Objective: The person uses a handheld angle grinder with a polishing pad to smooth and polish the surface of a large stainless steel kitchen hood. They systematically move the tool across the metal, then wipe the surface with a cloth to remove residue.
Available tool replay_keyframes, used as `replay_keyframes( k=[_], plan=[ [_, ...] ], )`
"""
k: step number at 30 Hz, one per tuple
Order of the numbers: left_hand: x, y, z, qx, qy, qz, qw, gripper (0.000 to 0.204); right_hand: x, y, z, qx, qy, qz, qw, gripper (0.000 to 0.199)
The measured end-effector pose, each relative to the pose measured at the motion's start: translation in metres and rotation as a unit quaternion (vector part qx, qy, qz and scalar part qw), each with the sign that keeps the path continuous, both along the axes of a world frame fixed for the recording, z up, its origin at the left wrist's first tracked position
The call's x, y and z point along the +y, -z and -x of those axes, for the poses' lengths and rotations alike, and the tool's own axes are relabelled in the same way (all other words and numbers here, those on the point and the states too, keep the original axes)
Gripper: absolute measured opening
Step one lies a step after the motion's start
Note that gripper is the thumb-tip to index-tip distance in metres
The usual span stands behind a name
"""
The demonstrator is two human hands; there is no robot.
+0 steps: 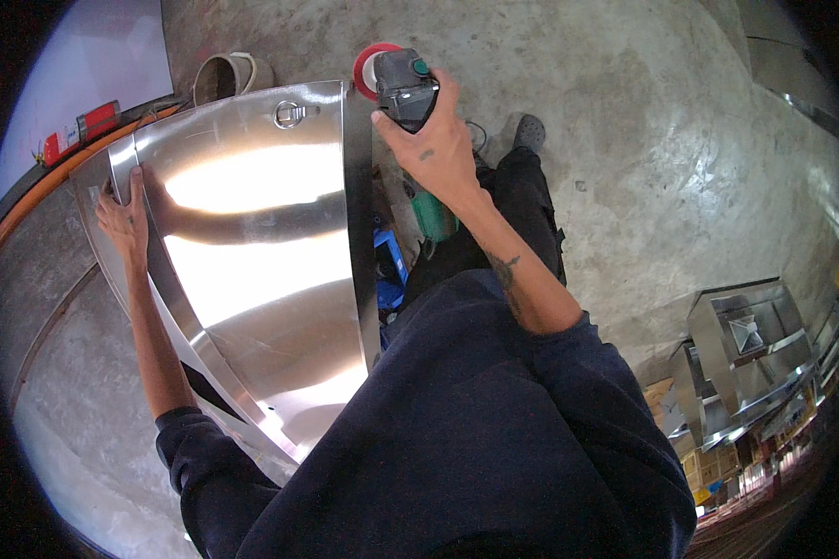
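A shiny stainless steel door panel with a recessed ring latch at its far end lies to my left. My left hand holds its left folded edge, the thumb on the lip and the fingers over the outer side. Beyond the panel's far right corner, my right hand is closed round the dark head of an angle grinder. A red-rimmed disc shows at the head's left side. The grinder's green body hangs below my wrist, partly hidden by my forearm.
A round bucket stands beyond the panel. Red tool-like items lie at the far left beside an orange strip. Something blue is under the panel's right edge. Bent steel pieces stand at the right.
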State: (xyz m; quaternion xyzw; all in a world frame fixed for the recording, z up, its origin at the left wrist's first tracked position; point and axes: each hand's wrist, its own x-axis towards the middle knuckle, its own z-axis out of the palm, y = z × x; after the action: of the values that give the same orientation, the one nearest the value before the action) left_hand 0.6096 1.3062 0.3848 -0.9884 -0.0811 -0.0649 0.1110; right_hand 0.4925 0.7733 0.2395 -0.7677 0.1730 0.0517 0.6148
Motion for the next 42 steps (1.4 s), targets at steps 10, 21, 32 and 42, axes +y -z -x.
replay_keyframes(
  k=[10, 21, 32, 42],
  plan=[
    [-0.011, -0.003, 0.001, -0.002, -0.003, -0.002, 1.0, 0.11, 0.005, -0.017, -0.006, -0.058, 0.044, -0.062, 0.995, 0.094],
    [-0.003, 0.0, 0.002, 0.001, 0.012, -0.006, 1.0, 0.112, -0.003, 0.039, -0.004, 0.026, 0.031, -0.026, 0.999, 0.093],
    [-0.006, 0.002, 0.005, 0.001, 0.002, 0.009, 1.0, 0.114, 0.002, 0.045, -0.005, 0.055, 0.02, -0.04, 0.997, 0.094],
    [-0.007, 0.005, 0.002, -0.006, 0.005, 0.001, 1.0, 0.112, 0.001, 0.031, -0.007, 0.045, 0.017, -0.028, 0.998, 0.092]
  ],
)
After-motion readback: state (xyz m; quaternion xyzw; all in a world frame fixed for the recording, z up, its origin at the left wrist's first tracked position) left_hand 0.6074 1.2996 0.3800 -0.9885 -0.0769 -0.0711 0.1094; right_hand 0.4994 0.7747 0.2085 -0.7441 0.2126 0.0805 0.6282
